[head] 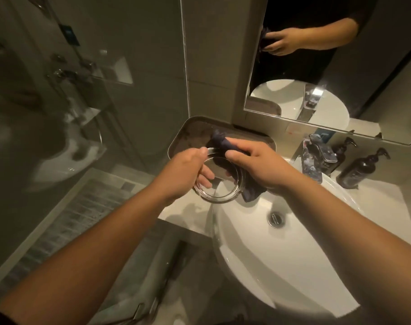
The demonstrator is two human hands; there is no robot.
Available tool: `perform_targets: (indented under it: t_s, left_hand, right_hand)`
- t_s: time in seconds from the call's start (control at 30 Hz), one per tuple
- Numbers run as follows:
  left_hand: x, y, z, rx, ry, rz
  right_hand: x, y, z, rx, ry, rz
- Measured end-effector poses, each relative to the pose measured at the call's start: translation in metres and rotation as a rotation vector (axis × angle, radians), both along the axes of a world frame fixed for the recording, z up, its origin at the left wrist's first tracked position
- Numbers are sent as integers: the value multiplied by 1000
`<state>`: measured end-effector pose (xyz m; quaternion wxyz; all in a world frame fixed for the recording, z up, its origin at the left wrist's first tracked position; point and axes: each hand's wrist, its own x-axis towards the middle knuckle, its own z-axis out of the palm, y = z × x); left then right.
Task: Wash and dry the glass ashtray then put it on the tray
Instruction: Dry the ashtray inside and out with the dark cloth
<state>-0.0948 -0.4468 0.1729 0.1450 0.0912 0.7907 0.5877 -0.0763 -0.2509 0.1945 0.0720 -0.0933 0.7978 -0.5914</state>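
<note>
A pale table (pixel 375 202) stands against the wall under a mirror. A big white round sink (pixel 258 259) sits on it, with a shiny drain (pixel 276 218) in the bottom and a shiny tap (pixel 313 160) behind it. A dark tray (pixel 188 134) with a shiny rim lies at the back left corner of the table, and two dark pump bottles (pixel 360 170) stand at the back right, close to each other and just beside the tap.
</note>
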Motion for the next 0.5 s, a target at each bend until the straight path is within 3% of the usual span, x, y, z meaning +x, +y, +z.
perform_targets:
  t_s: [0.07,0.17,0.37,0.5]
  left_hand:
    - [2,-1,2,-46,15,-43]
    - [4,3,1,-114,95,67]
    - [5,11,-8,-88,171,333]
    - [5,21,-15,78,129,531]
  right_hand:
    - [-4,4,8,75,-31,78]
    - [-6,-1,13,79,-14,63]
    - [4,-23,-1,2,89,-221]
    - [20,-49,-20,-260,85,-451]
